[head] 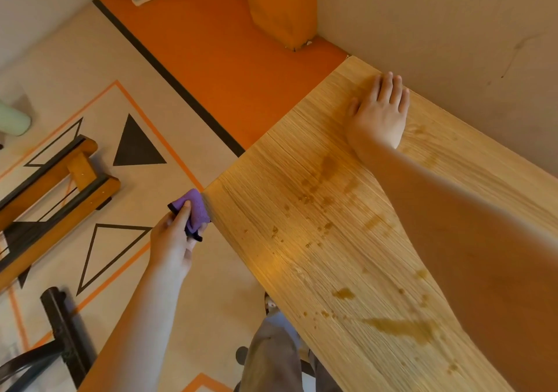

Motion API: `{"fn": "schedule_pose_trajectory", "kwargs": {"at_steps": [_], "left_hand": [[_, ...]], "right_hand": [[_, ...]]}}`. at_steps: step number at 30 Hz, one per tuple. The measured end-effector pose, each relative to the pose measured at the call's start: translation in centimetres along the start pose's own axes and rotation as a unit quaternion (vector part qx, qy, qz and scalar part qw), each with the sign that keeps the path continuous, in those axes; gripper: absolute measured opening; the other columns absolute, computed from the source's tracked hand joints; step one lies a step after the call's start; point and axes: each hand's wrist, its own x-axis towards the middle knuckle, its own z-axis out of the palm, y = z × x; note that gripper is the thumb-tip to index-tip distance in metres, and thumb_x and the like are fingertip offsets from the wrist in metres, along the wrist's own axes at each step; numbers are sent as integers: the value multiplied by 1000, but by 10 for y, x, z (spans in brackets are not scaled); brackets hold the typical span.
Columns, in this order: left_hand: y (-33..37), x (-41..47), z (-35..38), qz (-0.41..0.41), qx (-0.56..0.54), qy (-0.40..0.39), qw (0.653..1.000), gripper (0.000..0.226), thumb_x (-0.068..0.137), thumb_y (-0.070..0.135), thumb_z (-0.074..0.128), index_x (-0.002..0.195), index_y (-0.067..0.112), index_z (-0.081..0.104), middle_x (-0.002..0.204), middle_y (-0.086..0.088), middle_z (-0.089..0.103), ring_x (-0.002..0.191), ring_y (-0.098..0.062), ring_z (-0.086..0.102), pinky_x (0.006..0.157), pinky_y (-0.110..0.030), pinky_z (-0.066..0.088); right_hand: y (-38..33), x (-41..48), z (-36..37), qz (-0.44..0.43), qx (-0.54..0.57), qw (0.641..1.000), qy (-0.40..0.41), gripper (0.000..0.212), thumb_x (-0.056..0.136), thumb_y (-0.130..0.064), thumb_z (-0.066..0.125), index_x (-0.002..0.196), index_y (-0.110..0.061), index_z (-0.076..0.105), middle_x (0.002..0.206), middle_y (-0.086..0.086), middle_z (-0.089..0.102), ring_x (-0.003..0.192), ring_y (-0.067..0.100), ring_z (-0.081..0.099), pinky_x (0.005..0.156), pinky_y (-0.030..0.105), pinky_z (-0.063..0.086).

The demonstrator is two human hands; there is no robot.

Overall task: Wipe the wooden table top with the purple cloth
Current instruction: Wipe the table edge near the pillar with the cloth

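**Wiping, opening step.** My left hand (pixel 170 240) pinches the bunched purple cloth (pixel 196 212) just beside the wooden table top's (pixel 271 162) corner; I cannot tell whether the two touch. My right hand (pixel 377 114) lies flat, fingers straight, near the table top's wall-side edge. Brown spill marks (pixel 327 169) lie mid-table, so I judge the cloth must next sweep onto them. My right forearm hides part of the table top.

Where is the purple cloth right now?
In the head view, left of centre: the purple cloth is bunched in the left hand, just beside the corner of the wooden table top, over the patterned floor rather than on the stained surface.
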Motion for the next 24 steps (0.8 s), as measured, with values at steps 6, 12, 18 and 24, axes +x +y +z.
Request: {"fn": "schedule_pose_trajectory", "kwargs": {"at_steps": [6,12,18,24], "left_hand": [[-19,-7,-8,12,-16,-33,999,24,93,21,59,115,11,58,112,-7,65,106,-16,64,89,-31,50],[-36,-25,-16,-8,12,-78,997,21,95,19,54,114,11,58,121,-12,62,115,-21,59,92,-35,47],[-39,-35,-14,3,27,-117,993,14,98,17,51,91,22,62,95,-1,64,99,-14,61,102,-41,42],[-41,-45,-9,27,27,-94,995,29,98,15,52,76,29,64,72,10,63,83,-11,57,90,-36,43]], "right_hand": [[-2,1,-1,2,9,1000,4,59,100,-35,20,149,-5,11,158,14,8,147,28,1,120,41,1],[1,5,-8,15,74,997,-16,55,99,-27,31,148,-6,18,158,12,12,147,26,2,120,40,0],[9,-56,-55,32,242,970,5,38,93,-19,48,131,-14,49,142,5,45,134,20,37,119,39,14],[-16,-236,-39,-180,266,946,-37,32,89,-13,51,120,-13,59,134,5,54,132,19,42,108,39,37]]}}
